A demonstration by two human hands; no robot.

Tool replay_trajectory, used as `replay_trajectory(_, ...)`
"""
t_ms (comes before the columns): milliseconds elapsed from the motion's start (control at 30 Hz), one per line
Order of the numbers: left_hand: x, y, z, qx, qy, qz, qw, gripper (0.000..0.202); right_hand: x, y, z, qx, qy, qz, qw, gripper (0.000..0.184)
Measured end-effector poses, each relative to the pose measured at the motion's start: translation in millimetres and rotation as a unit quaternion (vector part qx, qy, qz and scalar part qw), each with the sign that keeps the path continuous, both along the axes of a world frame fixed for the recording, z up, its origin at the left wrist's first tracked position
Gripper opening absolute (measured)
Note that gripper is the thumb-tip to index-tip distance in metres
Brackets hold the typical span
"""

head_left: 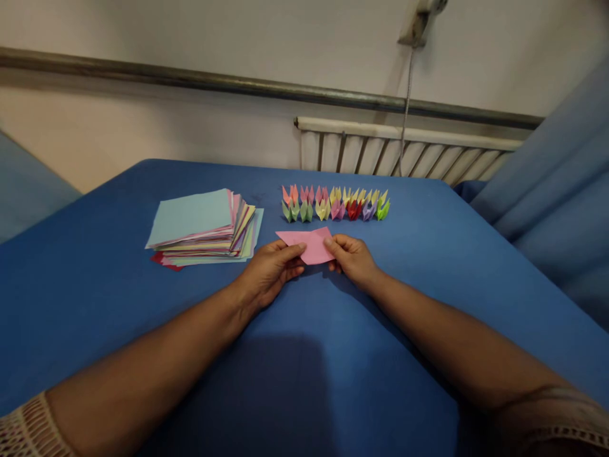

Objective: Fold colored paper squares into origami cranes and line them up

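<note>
A folded piece of pink paper [314, 247] is held a little above the blue table, pinched from both sides. My left hand [276, 263] grips its left part, thumb on top and fingers underneath. On the other side my right hand [352, 257] pinches the right edge, the thumb lying on the paper. One pointed corner sticks out at the upper left, and a raised fold stands near the right thumb. The fingers below the paper are partly hidden.
Behind the hands stand two rows of small folded paper cranes [337, 209] in several colours. A thick stack of coloured paper sheets [195, 219] lies to the left on the blue tabletop [404, 381]. A radiator [371, 149] and wall lie beyond; a blue curtain [561, 184] hangs at right.
</note>
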State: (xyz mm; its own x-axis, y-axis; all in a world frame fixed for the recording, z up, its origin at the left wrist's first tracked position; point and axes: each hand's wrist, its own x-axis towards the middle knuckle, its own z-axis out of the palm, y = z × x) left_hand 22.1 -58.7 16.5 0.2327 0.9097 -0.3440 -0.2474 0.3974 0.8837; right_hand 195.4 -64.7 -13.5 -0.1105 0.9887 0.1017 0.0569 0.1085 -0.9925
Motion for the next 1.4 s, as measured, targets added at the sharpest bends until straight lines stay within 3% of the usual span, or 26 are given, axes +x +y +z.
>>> replay_trajectory(167, -1, 0, -1.7, 0.027, 0.041, -0.078, 0.996, 0.034, 0, 0, 2.4, 0.02, -0.003, -0.038, 0.999, 0.047)
replay_trajectory(333, 0, -2, -3.0, 0.06, 0.049, -0.091, 0.993, 0.039, -1, 3, 0.3, -0.008, 0.03, -0.039, 0.999, 0.047)
replay_trajectory(433, 1, -4, -0.5, 0.009, 0.002, -0.07, 0.997, 0.036, -2, 2, -1.6, 0.028, 0.001, -0.056, 0.998, 0.046)
replay_trajectory(533, 3, -3, 1.7, -0.079, -0.067, -0.009, 0.995, 0.016, -2, 0, -1.9, 0.046, -0.023, -0.043, 0.998, 0.047)
replay_trajectory(733, 1, 11, 0.4, -0.137, -0.137, 0.094, 0.976, 0.011, 1, 1, 0.3, -0.04, 0.108, 0.001, 0.993, 0.048)
replay_trajectory(1400, -3, 14, 1.3, -0.134, -0.161, 0.083, 0.974, 0.009, -1, 1, 2.0, -0.005, 0.067, 0.018, 0.998, 0.035)
